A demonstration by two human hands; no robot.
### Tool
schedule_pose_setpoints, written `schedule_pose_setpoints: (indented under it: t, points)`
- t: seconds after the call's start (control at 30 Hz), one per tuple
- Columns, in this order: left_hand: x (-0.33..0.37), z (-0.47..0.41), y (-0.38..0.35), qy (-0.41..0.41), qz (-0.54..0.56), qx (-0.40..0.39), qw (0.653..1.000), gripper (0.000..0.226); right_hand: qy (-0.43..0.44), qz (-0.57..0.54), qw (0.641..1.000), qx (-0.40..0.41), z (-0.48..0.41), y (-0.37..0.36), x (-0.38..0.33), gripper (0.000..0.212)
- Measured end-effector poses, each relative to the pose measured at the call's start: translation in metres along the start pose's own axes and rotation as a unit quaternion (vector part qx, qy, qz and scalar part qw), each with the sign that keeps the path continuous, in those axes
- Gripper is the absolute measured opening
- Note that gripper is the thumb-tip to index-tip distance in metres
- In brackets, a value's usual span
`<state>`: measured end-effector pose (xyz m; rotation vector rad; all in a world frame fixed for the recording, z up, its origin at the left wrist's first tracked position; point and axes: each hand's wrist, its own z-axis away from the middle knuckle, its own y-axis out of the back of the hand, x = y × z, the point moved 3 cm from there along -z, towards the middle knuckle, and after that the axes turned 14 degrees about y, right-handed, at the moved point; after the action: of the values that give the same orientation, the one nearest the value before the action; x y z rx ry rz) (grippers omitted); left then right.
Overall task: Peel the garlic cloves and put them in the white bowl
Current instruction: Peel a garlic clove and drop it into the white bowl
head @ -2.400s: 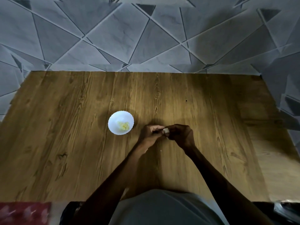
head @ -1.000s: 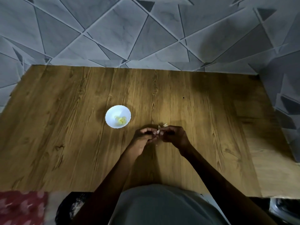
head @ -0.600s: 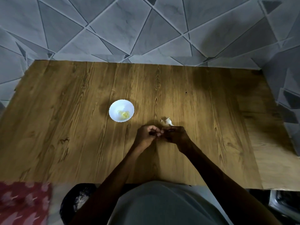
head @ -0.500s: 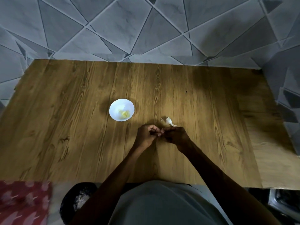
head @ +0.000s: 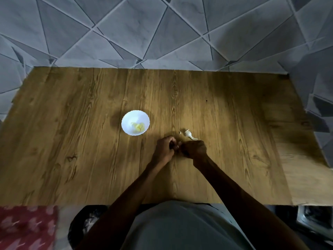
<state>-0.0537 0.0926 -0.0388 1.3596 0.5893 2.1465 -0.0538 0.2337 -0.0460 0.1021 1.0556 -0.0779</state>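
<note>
Just right of the white bowl (head: 126, 120) and a bit nearer the body: the left hand (head: 164, 148) and the right hand (head: 193, 149), pressed knuckle to knuckle low over the bench (head: 72, 123). Both clenched, with fingertips tucked in together. Most likely pinching a garlic clove between them, but hidden by the fingers, so no telling its long way or the skin left on it.

Inside the white bowl already: a few yellow peeled cloves (head: 138, 126). To drop the next one in, only a short reach up and left to the white bowl. Easier for the left hand, the nearer of the two. For the right hand, a reach across.

Further right of the white bowl, just past the right hand's knuckles: a white scrap of peel (head: 189, 135) and a tiny crumb (head: 179, 132) beside it, flat on the bench. Not there a couple of seconds ago. Back then, a pale clove plain to see between the fingertips; now tucked out of sight. White bowl in the same spot beside the hands as before.
</note>
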Motion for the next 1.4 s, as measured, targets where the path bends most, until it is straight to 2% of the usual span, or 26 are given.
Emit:
schedule_pose_setpoints:
  t: [0.07, 0.13, 0.2, 0.3, 0.43, 0.57, 0.7, 0.73, 0.8, 1.0, 1.2, 1.4]
  points:
    - [0.0, -0.004, -0.001, 0.004, -0.022, -0.015, 1.0, 0.019, 0.019, 0.038, 0.998, 0.035, -0.001, -0.001, -0.002, 0.021]
    - [0.001, -0.007, -0.001, 0.008, -0.041, -0.024, 0.999, 0.022, 0.056, 0.105, 0.992, 0.052, -0.001, -0.002, -0.006, 0.015]
    - [0.001, -0.012, -0.001, 0.012, -0.057, -0.037, 0.998, 0.022, 0.087, 0.124, 0.987, 0.051, 0.0, -0.003, -0.011, 0.01]
    - [0.002, -0.022, 0.004, 0.023, -0.067, -0.031, 0.997, 0.014, 0.155, 0.196, 0.967, 0.056, -0.002, -0.001, -0.017, 0.005]
    - [0.008, -0.038, 0.014, 0.032, -0.065, 0.014, 0.997, 0.009, 0.231, 0.337, 0.913, 0.016, -0.003, 0.005, -0.015, 0.004]
    - [0.009, -0.046, 0.013, 0.014, -0.077, 0.021, 0.997, 0.009, 0.274, 0.469, 0.839, -0.029, 0.004, 0.008, -0.003, 0.012]
    - [0.001, -0.044, 0.014, 0.014, -0.036, 0.03, 0.999, 0.011, 0.315, 0.527, 0.787, -0.065, 0.007, -0.001, -0.003, 0.054]
    - [-0.002, -0.041, 0.015, 0.017, -0.029, 0.034, 0.999, 0.013, 0.317, 0.541, 0.776, -0.068, 0.007, -0.004, -0.006, 0.059]
    - [-0.008, -0.036, 0.015, 0.021, -0.028, 0.035, 0.999, 0.016, 0.316, 0.566, 0.758, -0.073, 0.005, -0.008, -0.01, 0.056]
    - [-0.015, -0.03, 0.013, 0.033, -0.032, 0.032, 0.998, 0.016, 0.348, 0.64, 0.681, -0.075, 0.0, -0.016, -0.006, 0.026]
    - [-0.013, -0.027, 0.013, 0.05, -0.046, 0.034, 0.997, 0.024, 0.446, 0.686, 0.571, -0.075, 0.004, -0.024, -0.01, 0.048]
    - [-0.01, -0.022, 0.016, 0.053, -0.041, 0.018, 0.998, 0.03, 0.495, 0.714, 0.488, -0.086, -0.001, -0.024, 0.007, 0.044]
